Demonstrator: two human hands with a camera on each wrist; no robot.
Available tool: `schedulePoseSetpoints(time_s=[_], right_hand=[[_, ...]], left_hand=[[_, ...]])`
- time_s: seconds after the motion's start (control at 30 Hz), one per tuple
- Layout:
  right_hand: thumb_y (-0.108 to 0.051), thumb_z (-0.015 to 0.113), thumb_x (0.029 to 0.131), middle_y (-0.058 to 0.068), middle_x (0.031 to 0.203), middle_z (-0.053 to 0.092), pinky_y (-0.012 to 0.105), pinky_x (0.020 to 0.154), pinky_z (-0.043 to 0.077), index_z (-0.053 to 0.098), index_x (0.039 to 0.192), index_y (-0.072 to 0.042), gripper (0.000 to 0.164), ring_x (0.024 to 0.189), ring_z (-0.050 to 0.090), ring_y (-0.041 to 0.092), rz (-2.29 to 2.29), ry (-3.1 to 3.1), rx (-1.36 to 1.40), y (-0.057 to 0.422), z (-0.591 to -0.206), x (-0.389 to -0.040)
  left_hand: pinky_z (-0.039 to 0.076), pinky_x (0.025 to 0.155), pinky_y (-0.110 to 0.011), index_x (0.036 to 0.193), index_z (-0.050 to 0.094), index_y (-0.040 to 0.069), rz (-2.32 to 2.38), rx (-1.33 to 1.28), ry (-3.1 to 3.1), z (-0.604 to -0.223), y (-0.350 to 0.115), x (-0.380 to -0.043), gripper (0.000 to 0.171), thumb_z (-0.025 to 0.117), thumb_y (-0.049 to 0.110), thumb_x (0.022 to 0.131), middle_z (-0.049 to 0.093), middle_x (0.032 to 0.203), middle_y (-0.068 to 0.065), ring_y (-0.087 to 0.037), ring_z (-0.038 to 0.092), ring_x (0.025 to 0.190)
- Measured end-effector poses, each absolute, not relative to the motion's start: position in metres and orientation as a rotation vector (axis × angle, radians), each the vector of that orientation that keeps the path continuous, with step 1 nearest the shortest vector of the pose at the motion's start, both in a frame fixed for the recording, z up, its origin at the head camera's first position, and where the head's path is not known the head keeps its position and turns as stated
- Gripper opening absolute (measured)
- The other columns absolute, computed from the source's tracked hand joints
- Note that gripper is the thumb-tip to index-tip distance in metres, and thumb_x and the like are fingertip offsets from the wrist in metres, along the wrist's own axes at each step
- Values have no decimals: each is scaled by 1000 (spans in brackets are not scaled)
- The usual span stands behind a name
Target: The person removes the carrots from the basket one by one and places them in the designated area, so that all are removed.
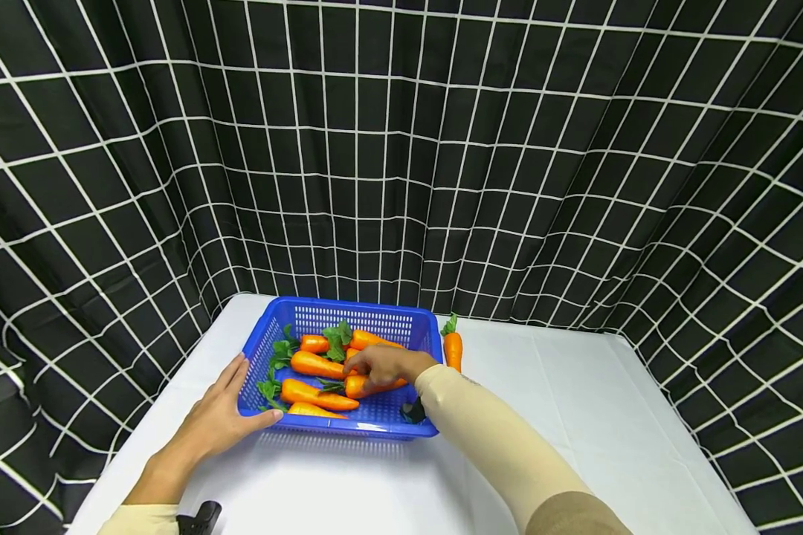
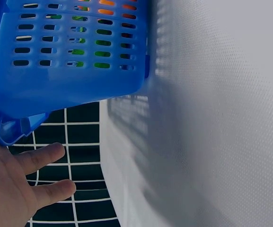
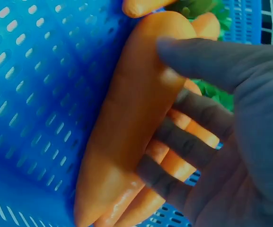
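Note:
A blue plastic basket (image 1: 391, 427) with slotted walls holds several orange carrots with leafy green tops. Inside it, my right hand (image 1: 384, 365) grips a carrot (image 3: 127, 104), thumb on one side and fingers along the other. Other carrots lie beneath and beside those fingers. At the basket's near left corner rests my left hand (image 1: 217, 416), its thumb on the front rim and its fingers spread along the left side. Two straight fingers (image 2: 53, 191) stand apart from the basket wall in the left wrist view.
One carrot (image 1: 453, 351) lies outside the basket, just beyond its right side, leaves toward the back. A white cloth covers the table (image 1: 575, 386). Black curtains (image 1: 348, 148) with a white grid rise behind and along both sides.

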State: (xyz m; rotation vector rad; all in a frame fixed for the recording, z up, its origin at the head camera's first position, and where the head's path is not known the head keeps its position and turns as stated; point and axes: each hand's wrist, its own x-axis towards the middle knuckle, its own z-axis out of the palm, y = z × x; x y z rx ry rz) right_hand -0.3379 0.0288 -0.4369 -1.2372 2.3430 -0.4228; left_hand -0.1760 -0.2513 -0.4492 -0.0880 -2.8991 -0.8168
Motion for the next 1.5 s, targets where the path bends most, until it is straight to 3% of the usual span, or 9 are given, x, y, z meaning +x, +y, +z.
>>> schedulePoseSetpoints(time_s=[0.1, 0.37, 0.67, 0.97, 1.3, 1.5], right_hand=[[-13, 77, 81, -2, 81, 57, 22, 67, 43, 66, 122, -23, 43, 74, 50, 12, -287, 2370, -1271, 28, -435, -336], [-12, 76, 82, -6, 90, 58, 22, 76, 45, 64, 125, -29, 48, 83, 54, 12, -175, 2391, -1263, 28, -432, -333], [-19, 76, 84, -2, 106, 62, 25, 85, 47, 59, 134, -30, 54, 95, 56, 12, -322, 2480, -1199, 32, -430, -334], [-26, 76, 86, -3, 109, 62, 27, 88, 47, 56, 137, -28, 55, 100, 56, 14, -609, 2525, -1185, 33, -414, -332], [-23, 75, 86, 1, 106, 62, 24, 71, 55, 54, 140, -26, 58, 90, 64, 19, -1072, 2457, -1116, 41, -386, -323], [-24, 75, 86, 1, 104, 64, 28, 68, 56, 54, 140, -22, 58, 86, 64, 20, -1314, 2472, -1173, 48, -371, -316]], left_hand=[[27, 99, -69, 151, 18, -6, -823, -82, -2899, -450, -251, -176, 116, 70, 65, 75, 12, 157, -20, -53, 24, 133], [27, 98, -70, 151, 18, -5, -830, -69, -2905, -451, -252, -176, 118, 69, 68, 74, 12, 157, -20, -53, 25, 133], [24, 99, -70, 151, 16, -6, -832, -61, -2921, -451, -252, -177, 116, 70, 64, 75, 10, 158, -20, -53, 22, 133], [23, 100, -70, 151, 16, -7, -838, -67, -2922, -450, -251, -177, 116, 71, 63, 76, 9, 158, -20, -53, 21, 134], [23, 100, -70, 151, 16, -5, -841, -70, -2926, -449, -251, -177, 116, 70, 64, 76, 9, 158, -20, -53, 21, 134], [21, 99, -71, 151, 15, -6, -846, -70, -2932, -448, -252, -177, 115, 70, 63, 76, 8, 158, -20, -53, 20, 134]])
